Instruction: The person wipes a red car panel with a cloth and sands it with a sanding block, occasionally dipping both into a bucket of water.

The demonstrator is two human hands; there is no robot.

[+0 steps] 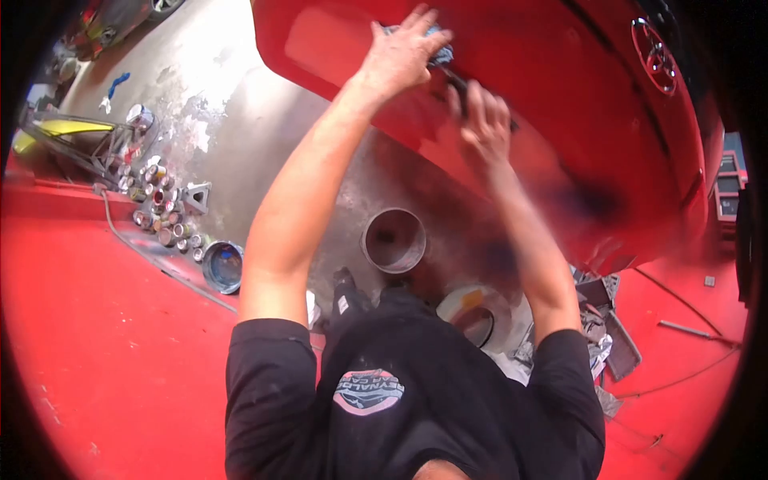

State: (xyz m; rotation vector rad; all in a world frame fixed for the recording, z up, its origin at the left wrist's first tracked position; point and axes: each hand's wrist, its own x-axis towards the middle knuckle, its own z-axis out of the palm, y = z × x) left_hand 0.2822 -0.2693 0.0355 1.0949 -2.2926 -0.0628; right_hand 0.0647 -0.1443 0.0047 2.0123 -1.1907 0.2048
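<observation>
My left hand (404, 52) is pressed against the red car panel (560, 104), its fingers over a bunched blue-grey cloth (441, 53). Just to the right of it, my right hand (486, 128) is closed around a dark tool (455, 81), blurred by motion. The tool's visible end reaches up to the cloth under my left hand; its far end and exact kind are hidden. A paler, dull patch shows on the panel to the left of my left hand. The car's round emblem (656, 56) sits at the upper right.
Below the car, a bucket (394, 240) stands on the concrete floor near my feet. Several paint cans (166, 236) and a blue-lined bucket (222, 266) line the left wall. A pale round container (476, 312) and scattered trays (622, 346) lie at lower right.
</observation>
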